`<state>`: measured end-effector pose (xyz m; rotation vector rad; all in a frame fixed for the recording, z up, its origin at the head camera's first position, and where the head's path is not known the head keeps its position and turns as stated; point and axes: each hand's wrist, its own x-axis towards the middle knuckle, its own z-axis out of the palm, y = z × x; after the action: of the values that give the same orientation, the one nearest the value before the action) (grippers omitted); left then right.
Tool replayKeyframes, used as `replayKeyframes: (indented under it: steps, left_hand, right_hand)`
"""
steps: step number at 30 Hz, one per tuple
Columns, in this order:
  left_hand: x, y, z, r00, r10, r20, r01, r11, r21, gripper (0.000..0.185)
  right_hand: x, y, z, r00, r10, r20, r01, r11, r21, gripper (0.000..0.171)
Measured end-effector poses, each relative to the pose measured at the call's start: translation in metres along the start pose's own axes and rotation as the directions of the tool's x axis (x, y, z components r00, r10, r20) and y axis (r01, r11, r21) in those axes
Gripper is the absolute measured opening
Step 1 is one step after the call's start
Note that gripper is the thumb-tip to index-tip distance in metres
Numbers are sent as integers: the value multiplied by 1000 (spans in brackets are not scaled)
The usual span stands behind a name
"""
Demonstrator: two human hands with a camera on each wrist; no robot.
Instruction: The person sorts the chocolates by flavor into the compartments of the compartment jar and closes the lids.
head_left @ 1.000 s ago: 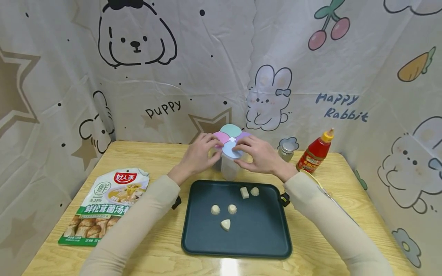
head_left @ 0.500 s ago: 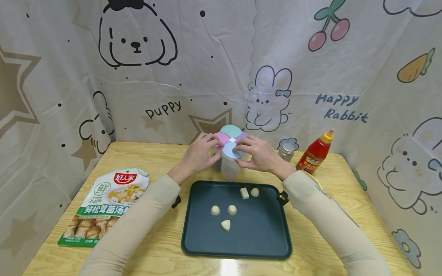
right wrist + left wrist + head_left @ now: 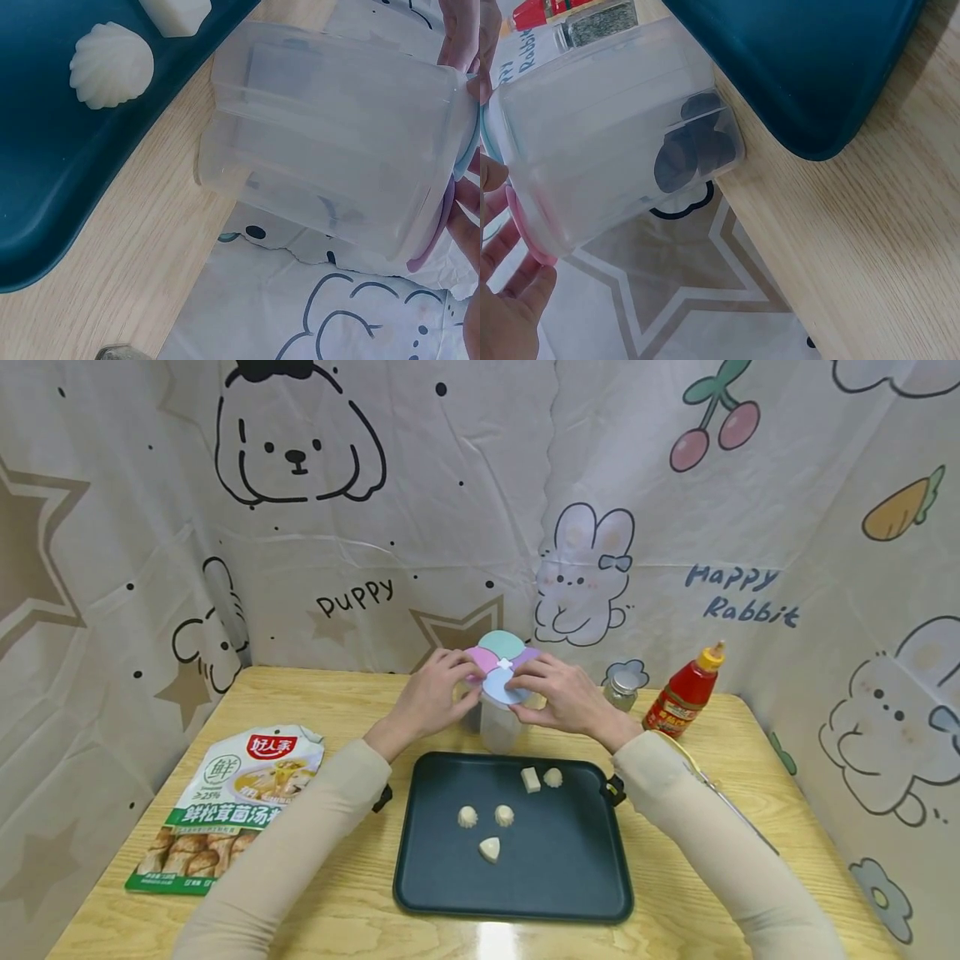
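Note:
A translucent plastic canister [image 3: 498, 728] with separate compartments stands upright behind the tray. Its lid [image 3: 501, 645] has four petals in green, pink, purple and blue. My left hand [image 3: 433, 695] grips the lid's left edge, fingers above and thumb lower. On the right edge, my right hand [image 3: 564, 697] holds it the same way. Flat dark pieces [image 3: 676, 161] lie at the bottom of one compartment in the left wrist view. The compartments facing the right wrist camera show cloudy walls [image 3: 337, 135]. The lid sits on the canister's top.
A dark green tray [image 3: 555, 877] bears several small white moulded pieces [image 3: 490, 849]. At left lies a soup-seasoning pouch [image 3: 262, 777]. Back right stand a glass jar of dried herbs [image 3: 622, 692] and a red sauce bottle [image 3: 678, 697]. My right sleeve partly hides a yellow-rimmed item [image 3: 731, 807].

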<state>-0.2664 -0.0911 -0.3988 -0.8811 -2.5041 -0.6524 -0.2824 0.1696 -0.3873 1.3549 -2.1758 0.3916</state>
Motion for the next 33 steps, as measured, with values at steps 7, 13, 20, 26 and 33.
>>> replayKeyframes:
  steps: [7,13,20,26,33]
  left_hand:
    - [0,-1,-1,1000,4,-4,-4,1000,6,16]
    - [0,-1,-2,1000,-4,2,4,1000,6,21]
    - [1,-1,-3,1000,-4,-6,4,1000,-13,22]
    - [-1,8,-4,998,-54,-33,50,991,-121,23]
    - [1,17,2,990,-100,-97,77,973,-218,24]
  right_hand:
    - [1,0,2,1000,-7,-5,7,1000,-4,26]
    - [4,1,0,1000,-4,-21,4,1000,8,24]
    - [5,0,-4,1000,11,-22,-11,1000,8,22]
    - [-3,-1,-7,996,52,-78,-53,998,-18,22]
    - [-10,6,-9,978,118,-172,-125,992,-31,19]
